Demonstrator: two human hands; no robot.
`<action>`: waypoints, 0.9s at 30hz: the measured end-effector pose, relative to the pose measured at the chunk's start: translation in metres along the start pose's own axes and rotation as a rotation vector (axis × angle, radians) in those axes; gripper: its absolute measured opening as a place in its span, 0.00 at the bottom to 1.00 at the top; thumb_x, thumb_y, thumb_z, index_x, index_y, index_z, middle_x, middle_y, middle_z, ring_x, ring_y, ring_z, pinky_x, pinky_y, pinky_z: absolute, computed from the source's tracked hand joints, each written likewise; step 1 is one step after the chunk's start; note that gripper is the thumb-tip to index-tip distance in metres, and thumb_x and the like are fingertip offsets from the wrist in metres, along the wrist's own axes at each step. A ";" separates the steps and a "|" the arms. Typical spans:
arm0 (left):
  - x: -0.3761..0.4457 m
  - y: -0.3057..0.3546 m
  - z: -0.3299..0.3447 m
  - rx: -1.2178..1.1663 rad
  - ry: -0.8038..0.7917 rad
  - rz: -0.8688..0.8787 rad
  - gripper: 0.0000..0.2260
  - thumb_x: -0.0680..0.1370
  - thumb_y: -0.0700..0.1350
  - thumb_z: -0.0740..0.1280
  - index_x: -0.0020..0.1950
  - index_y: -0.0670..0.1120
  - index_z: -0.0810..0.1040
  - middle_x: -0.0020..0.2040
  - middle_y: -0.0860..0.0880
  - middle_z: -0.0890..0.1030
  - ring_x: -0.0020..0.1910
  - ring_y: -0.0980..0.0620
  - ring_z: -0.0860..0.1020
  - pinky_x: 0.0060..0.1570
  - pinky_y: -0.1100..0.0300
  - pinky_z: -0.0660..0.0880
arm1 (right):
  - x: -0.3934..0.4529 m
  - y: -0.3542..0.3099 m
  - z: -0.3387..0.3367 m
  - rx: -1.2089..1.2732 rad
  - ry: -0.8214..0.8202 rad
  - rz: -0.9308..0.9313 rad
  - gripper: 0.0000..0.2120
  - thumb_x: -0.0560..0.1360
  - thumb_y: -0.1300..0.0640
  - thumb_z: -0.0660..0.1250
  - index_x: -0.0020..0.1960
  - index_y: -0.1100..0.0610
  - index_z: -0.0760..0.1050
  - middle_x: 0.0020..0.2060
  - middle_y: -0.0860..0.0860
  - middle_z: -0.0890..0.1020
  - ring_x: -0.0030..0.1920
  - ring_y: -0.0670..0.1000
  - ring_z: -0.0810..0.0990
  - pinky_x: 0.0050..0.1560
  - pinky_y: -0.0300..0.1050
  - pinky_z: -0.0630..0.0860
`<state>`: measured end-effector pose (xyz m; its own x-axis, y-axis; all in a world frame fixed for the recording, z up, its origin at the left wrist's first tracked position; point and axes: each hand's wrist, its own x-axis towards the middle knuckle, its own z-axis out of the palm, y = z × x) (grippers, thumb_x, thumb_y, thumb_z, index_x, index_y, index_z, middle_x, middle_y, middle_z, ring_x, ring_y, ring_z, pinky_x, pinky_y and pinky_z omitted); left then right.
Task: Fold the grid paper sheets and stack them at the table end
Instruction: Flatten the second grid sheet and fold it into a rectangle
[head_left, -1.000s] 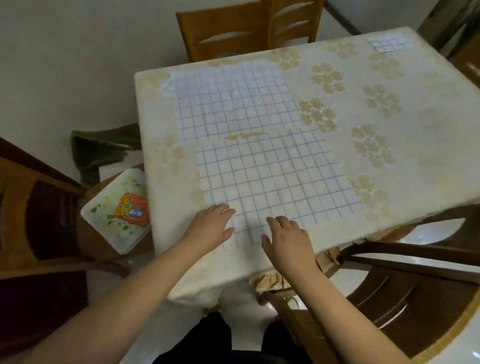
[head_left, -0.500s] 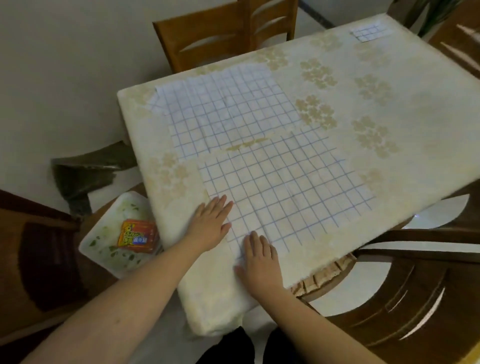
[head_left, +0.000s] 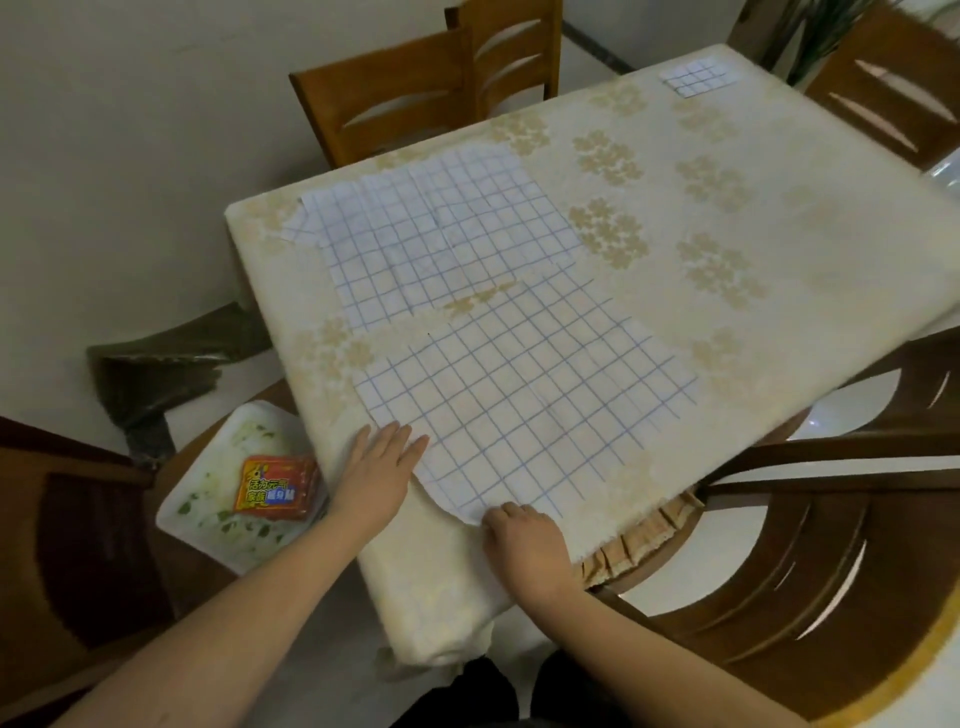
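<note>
While the near grid sheet (head_left: 524, 400) lies at lower centre of the counter (head_left: 779, 291), stretching toward the upper right, its near corner is pinched by the right hand (head_left: 524, 545) and its left edge is pressed by the flat left hand (head_left: 376, 467).

Left hand (head_left: 377, 470) flattens near grid sheet (head_left: 524, 395); right hand (head_left: 524, 545) pinches its corner.

The grid paper sheets (head_left: 519, 410) are white with blue squared lines. The counter (head_left: 779, 218) wears a cream cloth with pale gold flower clusters. Brown wooden chairs (head_left: 395, 98) surround it; an orange-red packet (head_left: 272, 488) lies on a white, green-flecked tray (head_left: 208, 525).
</note>
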<state>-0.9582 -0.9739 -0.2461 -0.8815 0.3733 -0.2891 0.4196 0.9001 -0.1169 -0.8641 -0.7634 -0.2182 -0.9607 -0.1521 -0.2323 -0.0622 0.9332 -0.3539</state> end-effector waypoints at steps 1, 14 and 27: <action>-0.004 -0.002 0.001 0.001 0.015 -0.029 0.33 0.67 0.42 0.74 0.72 0.48 0.70 0.70 0.43 0.73 0.71 0.42 0.69 0.67 0.39 0.64 | -0.003 -0.002 -0.004 0.086 -0.013 0.060 0.05 0.73 0.56 0.63 0.43 0.54 0.78 0.37 0.49 0.79 0.39 0.52 0.78 0.35 0.43 0.69; 0.010 -0.011 -0.057 -0.332 0.432 -0.106 0.12 0.63 0.38 0.76 0.42 0.51 0.83 0.60 0.46 0.78 0.62 0.45 0.71 0.61 0.45 0.64 | -0.049 0.028 -0.079 0.511 -0.028 0.257 0.05 0.72 0.54 0.68 0.45 0.47 0.74 0.34 0.45 0.79 0.34 0.42 0.74 0.34 0.35 0.69; 0.088 0.076 -0.169 -0.250 0.630 0.078 0.07 0.70 0.46 0.64 0.42 0.49 0.82 0.56 0.47 0.79 0.60 0.46 0.74 0.66 0.44 0.60 | -0.055 0.107 -0.142 0.666 0.002 0.268 0.09 0.74 0.56 0.67 0.52 0.49 0.70 0.41 0.47 0.80 0.42 0.45 0.78 0.43 0.37 0.74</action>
<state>-1.0405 -0.8345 -0.1203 -0.8403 0.4308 0.3291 0.4914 0.8616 0.1268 -0.8561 -0.6086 -0.1143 -0.9203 0.0560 -0.3871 0.3537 0.5417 -0.7625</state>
